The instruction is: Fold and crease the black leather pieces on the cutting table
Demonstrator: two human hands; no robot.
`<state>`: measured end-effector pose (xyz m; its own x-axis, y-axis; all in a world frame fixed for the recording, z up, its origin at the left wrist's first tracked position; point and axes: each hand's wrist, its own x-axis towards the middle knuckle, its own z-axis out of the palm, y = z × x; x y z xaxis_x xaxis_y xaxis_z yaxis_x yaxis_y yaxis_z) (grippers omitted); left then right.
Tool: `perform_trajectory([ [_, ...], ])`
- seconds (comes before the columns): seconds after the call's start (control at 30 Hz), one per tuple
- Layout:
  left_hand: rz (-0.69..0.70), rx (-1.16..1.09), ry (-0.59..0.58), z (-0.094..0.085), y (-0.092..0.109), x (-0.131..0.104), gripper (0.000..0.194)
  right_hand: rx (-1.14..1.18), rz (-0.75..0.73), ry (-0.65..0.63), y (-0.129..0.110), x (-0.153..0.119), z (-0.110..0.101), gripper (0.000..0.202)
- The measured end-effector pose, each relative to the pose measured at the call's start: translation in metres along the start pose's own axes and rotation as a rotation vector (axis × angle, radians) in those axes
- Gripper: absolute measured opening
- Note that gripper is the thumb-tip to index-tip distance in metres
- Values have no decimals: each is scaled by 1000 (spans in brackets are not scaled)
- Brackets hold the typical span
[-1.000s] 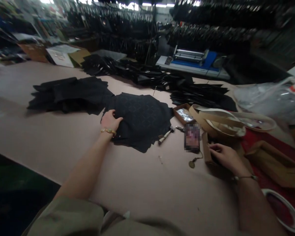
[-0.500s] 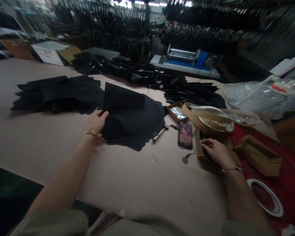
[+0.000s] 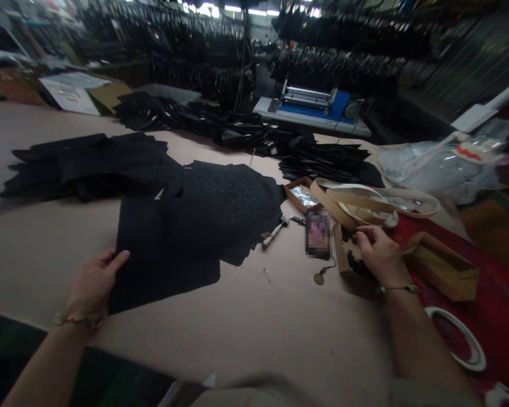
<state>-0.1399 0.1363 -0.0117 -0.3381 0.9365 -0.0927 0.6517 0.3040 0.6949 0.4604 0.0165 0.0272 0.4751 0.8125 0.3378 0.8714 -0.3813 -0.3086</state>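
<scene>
My left hand (image 3: 95, 282) grips the left edge of a flat black panel (image 3: 161, 249), thumb on top, near the front of the table. The panel's right part overlaps a stack of black pieces (image 3: 233, 192) marked with a diamond pattern. Over at the right, my right hand (image 3: 382, 254) is closed in a pinch above an open cardboard box (image 3: 343, 260) of small dark bits. What its fingertips hold is too small to make out. Left of the box lie a phone (image 3: 319, 234) with a round charm (image 3: 319, 278) and a small hammer (image 3: 274, 234).
More black pieces lie in a pile (image 3: 89, 164) at the left and a long row (image 3: 220, 127) behind. Around the box are a coiled beige strap (image 3: 352, 206), a second cardboard box (image 3: 443, 265), a tape roll (image 3: 477, 353) and a plastic bag (image 3: 441, 164).
My left hand has drawn the black panel left and toward me off the stack, uncovering the diamond pattern. My right hand has lifted slightly from inside the box, its dark contents now showing.
</scene>
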Motion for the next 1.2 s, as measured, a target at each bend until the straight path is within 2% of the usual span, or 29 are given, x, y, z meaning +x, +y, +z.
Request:
perform_trajectory([
  [0.1, -32, 57, 5, 1, 1, -9, 32, 131, -59, 39, -21, 3, 6, 31],
  [0.2, 20, 137, 41, 2, 2, -11, 32, 61, -223, 34, -32, 4, 18, 28],
  [0.33, 3, 169, 58, 3, -1, -11, 32, -45, -365, 43, -32, 1, 28, 25],
  [0.43, 7, 167, 72, 4, -2, -10, 32, -110, -392, 57, -30, 0, 28, 24],
  [0.57, 8, 171, 79, 4, 1, -11, 33, -165, -395, 9, -32, 0, 26, 24],
  [0.77, 51, 118, 67, 4, 1, -13, 32, -91, -381, 7, -38, -1, 20, 20],
  [1.0, 49, 93, 66, 6, -6, -9, 34, -38, -432, -2, -35, 3, 25, 23],
  [1.2, 36, 31, 46, 6, 1, -13, 36, -44, -443, -6, -33, 5, 28, 23],
])
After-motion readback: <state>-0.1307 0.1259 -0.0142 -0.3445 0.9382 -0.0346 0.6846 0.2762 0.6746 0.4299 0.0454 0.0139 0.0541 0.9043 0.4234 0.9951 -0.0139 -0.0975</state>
